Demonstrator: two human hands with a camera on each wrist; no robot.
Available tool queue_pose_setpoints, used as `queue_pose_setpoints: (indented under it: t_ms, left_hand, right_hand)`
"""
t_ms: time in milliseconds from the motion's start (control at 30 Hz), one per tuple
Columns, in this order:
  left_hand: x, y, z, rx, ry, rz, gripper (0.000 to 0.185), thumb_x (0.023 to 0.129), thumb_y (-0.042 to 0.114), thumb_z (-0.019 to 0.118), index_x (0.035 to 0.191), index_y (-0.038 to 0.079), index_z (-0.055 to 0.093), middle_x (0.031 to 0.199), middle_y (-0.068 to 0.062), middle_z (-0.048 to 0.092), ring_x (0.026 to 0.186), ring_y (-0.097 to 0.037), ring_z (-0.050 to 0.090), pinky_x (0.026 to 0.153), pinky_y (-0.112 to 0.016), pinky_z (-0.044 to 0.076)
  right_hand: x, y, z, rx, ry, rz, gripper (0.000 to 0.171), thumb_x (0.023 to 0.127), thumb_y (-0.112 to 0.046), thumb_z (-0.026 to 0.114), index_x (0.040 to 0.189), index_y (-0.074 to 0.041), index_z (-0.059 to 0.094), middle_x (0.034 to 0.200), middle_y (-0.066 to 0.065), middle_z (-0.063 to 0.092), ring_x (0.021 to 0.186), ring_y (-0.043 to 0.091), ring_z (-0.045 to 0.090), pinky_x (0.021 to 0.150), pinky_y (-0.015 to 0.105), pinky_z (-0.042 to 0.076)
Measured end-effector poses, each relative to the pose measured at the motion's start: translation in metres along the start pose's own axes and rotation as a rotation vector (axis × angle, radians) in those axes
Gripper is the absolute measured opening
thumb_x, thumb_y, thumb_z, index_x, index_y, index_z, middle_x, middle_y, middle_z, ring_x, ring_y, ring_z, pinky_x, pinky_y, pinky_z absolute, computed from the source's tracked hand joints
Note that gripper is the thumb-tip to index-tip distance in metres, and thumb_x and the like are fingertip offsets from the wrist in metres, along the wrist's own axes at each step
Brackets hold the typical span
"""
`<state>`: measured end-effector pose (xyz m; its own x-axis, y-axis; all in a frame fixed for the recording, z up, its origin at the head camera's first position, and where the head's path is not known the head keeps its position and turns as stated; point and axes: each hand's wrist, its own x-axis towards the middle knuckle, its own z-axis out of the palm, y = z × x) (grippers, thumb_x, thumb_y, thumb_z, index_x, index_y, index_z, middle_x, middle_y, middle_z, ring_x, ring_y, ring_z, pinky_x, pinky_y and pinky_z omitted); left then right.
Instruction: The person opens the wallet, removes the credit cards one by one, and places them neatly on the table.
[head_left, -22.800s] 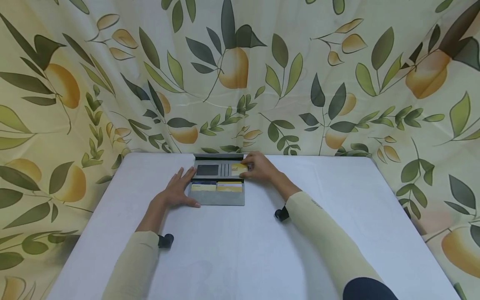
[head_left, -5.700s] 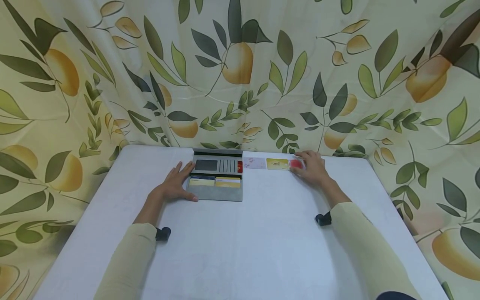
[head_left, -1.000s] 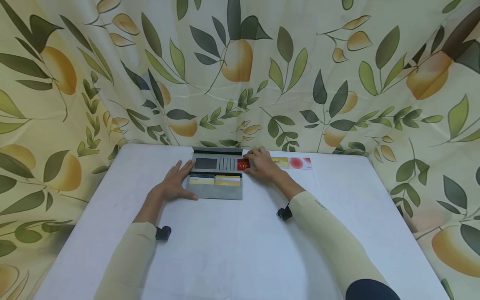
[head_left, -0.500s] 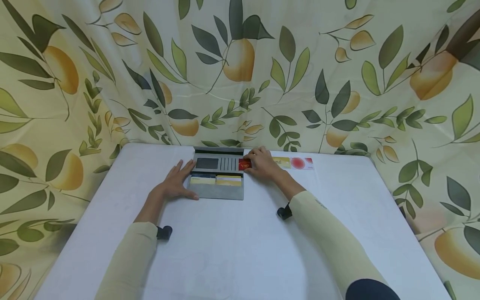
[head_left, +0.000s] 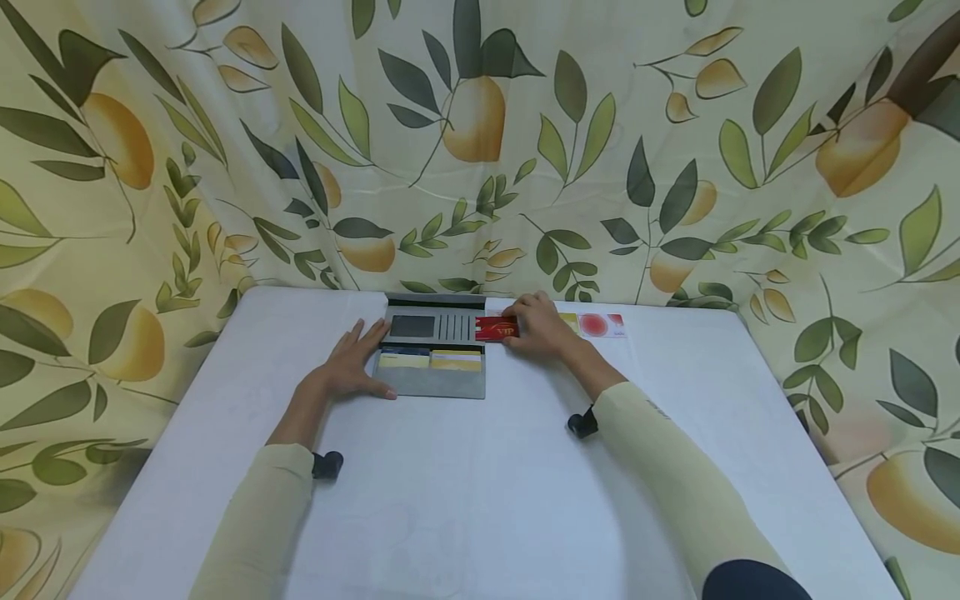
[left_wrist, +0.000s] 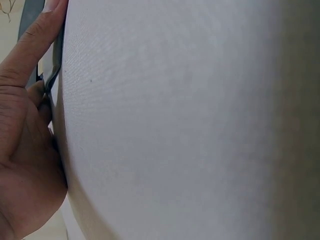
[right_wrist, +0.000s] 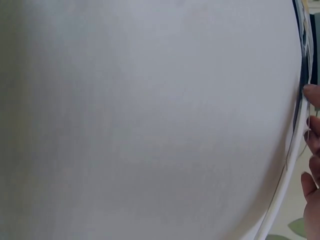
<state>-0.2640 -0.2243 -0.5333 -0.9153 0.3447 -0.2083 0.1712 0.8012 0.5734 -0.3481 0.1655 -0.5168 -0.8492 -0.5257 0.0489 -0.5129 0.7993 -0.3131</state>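
Note:
A grey wallet [head_left: 431, 386] lies unfolded at the table's far edge. My left hand [head_left: 347, 367] rests at its left edge with fingers spread, thumb near the lower corner; the left wrist view shows this hand [left_wrist: 22, 125] beside the wallet's edge. Between thumb and fingers, my right hand [head_left: 546, 327] pinches a red VIP card [head_left: 493, 329]. Much of that card sticks out to the right of the wallet's upper slots. Only fingers of the right hand [right_wrist: 312, 185] appear at the border of the right wrist view.
Two cards [head_left: 442, 360] sit side by side in the wallet's lower pockets. Right of the wallet, partly behind my right hand, lie a yellow card [head_left: 572, 322] and a card with a red circle [head_left: 596, 325]. A patterned curtain [head_left: 480, 150] hangs behind the white table [head_left: 480, 500].
The right hand has drawn the red card further out of the wallet, to the right. Earlier, a yellow card was pulled out and cards were laid in a row. The left hand stays put.

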Motion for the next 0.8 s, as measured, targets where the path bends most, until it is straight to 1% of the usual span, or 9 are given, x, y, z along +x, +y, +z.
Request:
queue_pose_setpoints:
  t_ms: [200,367,500,600,800]
  left_hand:
    - [0.0,0.0,0.0,-0.006,-0.005,-0.006,0.135,0.069,0.052,0.096,0.17,0.016,0.013,0.177,-0.007,0.003,0.16,-0.037,-0.013,0.127,-0.061,-0.004]
    - [0.001,-0.001,0.001,-0.004,-0.002,-0.001,0.135,0.069,0.052,0.096,0.17,0.016,0.013,0.177,-0.007,0.004,0.16,-0.037,-0.013,0.127,-0.06,-0.004]
    - [0.001,-0.002,0.001,-0.002,0.0,0.004,0.135,0.07,0.051,0.095,0.17,0.015,0.013,0.177,-0.008,0.004,0.16,-0.037,-0.013,0.127,-0.059,-0.005]
    - [0.001,-0.001,0.001,-0.005,-0.001,0.003,0.135,0.07,0.051,0.096,0.17,0.015,0.013,0.177,-0.008,0.004,0.16,-0.037,-0.013,0.127,-0.059,-0.005]
    - [0.0,0.001,0.001,-0.008,-0.001,-0.002,0.134,0.07,0.05,0.096,0.17,0.016,0.013,0.177,-0.008,0.004,0.16,-0.037,-0.013,0.127,-0.059,-0.004]
  right_hand:
    - [-0.007,0.008,-0.004,0.046,0.0,0.013,0.052,0.088,-0.027,0.083,0.132,-0.003,0.071,0.134,0.019,0.06,0.121,0.036,0.044,0.102,0.05,0.044]
    - [-0.014,0.017,-0.008,0.064,0.009,0.007,0.051,0.092,-0.025,0.081,0.136,-0.002,0.068,0.137,0.022,0.058,0.123,0.038,0.044,0.104,0.053,0.043]
    - [-0.019,0.025,-0.012,0.063,0.016,-0.001,0.051,0.095,-0.022,0.078,0.139,-0.001,0.065,0.138,0.024,0.056,0.128,0.042,0.043,0.109,0.057,0.04]
    - [-0.023,0.031,-0.015,0.053,0.013,0.012,0.051,0.096,-0.023,0.078,0.141,-0.003,0.065,0.14,0.023,0.055,0.13,0.043,0.042,0.11,0.058,0.037]
    - [-0.03,0.042,-0.022,0.02,0.003,0.04,0.052,0.096,-0.024,0.077,0.143,-0.005,0.063,0.14,0.024,0.055,0.129,0.045,0.042,0.109,0.059,0.036]
